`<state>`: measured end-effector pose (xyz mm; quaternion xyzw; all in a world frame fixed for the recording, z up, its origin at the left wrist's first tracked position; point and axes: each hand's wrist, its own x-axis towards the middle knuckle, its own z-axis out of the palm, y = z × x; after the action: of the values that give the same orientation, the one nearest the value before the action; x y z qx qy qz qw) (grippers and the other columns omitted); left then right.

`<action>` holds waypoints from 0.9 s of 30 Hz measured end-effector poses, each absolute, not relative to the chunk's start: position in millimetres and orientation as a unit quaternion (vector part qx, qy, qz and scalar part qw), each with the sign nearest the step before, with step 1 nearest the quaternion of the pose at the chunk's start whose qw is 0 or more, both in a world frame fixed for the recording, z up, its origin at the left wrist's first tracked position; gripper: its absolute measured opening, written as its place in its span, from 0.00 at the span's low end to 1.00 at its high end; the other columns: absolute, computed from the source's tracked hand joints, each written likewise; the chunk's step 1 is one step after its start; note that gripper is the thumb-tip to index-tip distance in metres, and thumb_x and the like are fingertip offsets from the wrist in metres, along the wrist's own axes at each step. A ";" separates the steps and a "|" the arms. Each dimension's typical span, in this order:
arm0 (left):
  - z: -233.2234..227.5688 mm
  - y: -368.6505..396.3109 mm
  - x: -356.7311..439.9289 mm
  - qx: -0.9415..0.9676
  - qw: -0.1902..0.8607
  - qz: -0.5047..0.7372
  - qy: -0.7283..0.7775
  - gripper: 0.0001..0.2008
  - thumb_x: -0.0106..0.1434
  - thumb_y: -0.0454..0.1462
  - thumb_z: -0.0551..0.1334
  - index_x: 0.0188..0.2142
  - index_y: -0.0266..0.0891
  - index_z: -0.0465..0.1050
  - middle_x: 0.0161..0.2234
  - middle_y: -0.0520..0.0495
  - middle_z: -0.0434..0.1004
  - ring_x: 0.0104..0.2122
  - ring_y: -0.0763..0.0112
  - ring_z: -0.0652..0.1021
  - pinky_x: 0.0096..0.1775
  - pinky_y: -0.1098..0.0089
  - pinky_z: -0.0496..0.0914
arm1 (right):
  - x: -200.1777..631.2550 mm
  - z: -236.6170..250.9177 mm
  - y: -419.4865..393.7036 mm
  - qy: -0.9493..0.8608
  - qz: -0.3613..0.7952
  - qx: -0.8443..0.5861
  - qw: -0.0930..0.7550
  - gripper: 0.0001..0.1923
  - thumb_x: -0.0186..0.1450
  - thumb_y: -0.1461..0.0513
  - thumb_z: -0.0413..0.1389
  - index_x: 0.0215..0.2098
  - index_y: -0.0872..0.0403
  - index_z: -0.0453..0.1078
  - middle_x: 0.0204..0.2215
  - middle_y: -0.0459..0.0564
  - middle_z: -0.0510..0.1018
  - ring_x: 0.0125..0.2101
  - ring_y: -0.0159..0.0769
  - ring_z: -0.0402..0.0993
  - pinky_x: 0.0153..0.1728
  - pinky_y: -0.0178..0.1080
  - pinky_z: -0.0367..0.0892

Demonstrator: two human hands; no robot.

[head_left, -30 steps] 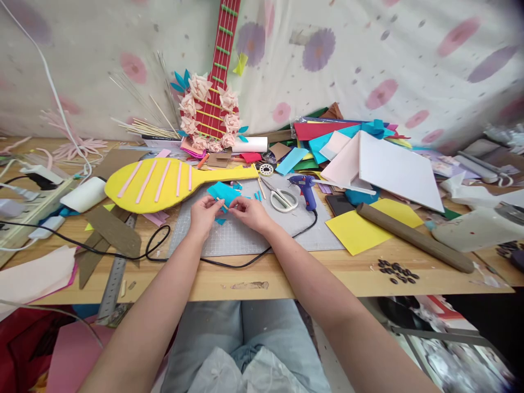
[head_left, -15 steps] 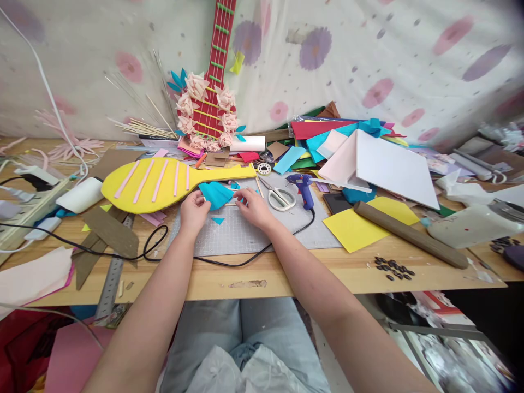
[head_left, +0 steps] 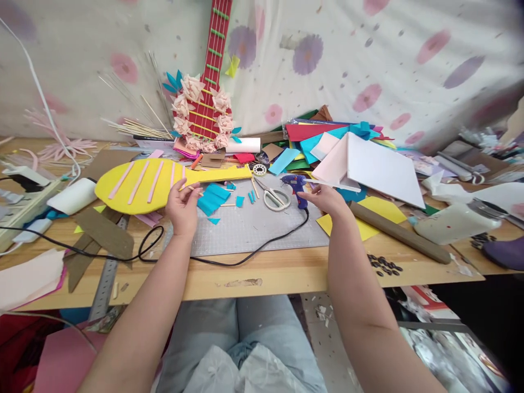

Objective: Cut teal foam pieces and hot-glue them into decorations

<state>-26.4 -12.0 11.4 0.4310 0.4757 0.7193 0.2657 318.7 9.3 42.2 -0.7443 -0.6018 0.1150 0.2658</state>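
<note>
My left hand (head_left: 182,210) is closed in a pinch near the neck of a yellow guitar-shaped cutout (head_left: 135,188) with pink strips. A short pale stick (head_left: 196,190) shows at its fingertips. Beside it, a folded piece of blue paper (head_left: 213,199) lies on the grey cutting mat (head_left: 245,234), with smaller blue scraps (head_left: 239,201) around. My right hand (head_left: 329,201) reaches to the blue glue gun (head_left: 295,184), fingers stretched out against its handle. The gun still lies on the mat, to the right of white-handled scissors (head_left: 276,199).
A red guitar model (head_left: 204,112) with paper roses leans on the back wall. Coloured sheets and a white board (head_left: 385,166) are piled at the back right. A black cord (head_left: 245,263) crosses the mat. A brown roll (head_left: 401,232) and black beads (head_left: 385,266) lie right.
The blue paper has been let go onto the mat. My right hand has moved right to the glue gun. My left hand has drawn slightly left and now pinches a pale stick.
</note>
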 end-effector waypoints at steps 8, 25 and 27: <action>4.3 -14.2 -12.6 0.413 0.509 0.592 0.469 0.17 0.48 0.45 0.66 0.32 0.35 0.71 0.29 0.45 0.77 0.30 0.66 0.79 0.32 0.66 0.73 | 285.9 11.0 42.3 -0.477 0.235 -0.740 0.413 0.16 0.55 0.51 0.52 0.30 0.56 0.67 0.25 0.50 0.73 0.25 0.33 0.69 0.27 0.36 0.64; 7.9 -17.2 -14.3 0.399 0.611 0.517 0.447 0.12 0.51 0.33 0.65 0.37 0.34 0.73 0.33 0.43 0.77 0.36 0.66 0.78 0.38 0.63 0.73 | 212.9 15.9 -7.0 -0.669 0.489 -0.469 0.305 0.22 0.52 0.45 0.57 0.29 0.56 0.67 0.21 0.44 0.72 0.17 0.23 0.58 0.17 0.31 0.56; 7.7 -16.4 -14.7 0.415 0.594 0.528 0.442 0.13 0.50 0.35 0.66 0.37 0.36 0.74 0.34 0.43 0.77 0.37 0.65 0.77 0.37 0.64 0.73 | 212.2 14.3 -6.5 -0.676 0.473 -0.477 0.303 0.21 0.51 0.46 0.58 0.30 0.55 0.67 0.21 0.44 0.72 0.17 0.23 0.58 0.18 0.30 0.56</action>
<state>-14.7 -16.4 7.7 0.4155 0.4420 0.5283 0.5941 212.2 -6.5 14.3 -0.4765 -0.6764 0.4725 0.3035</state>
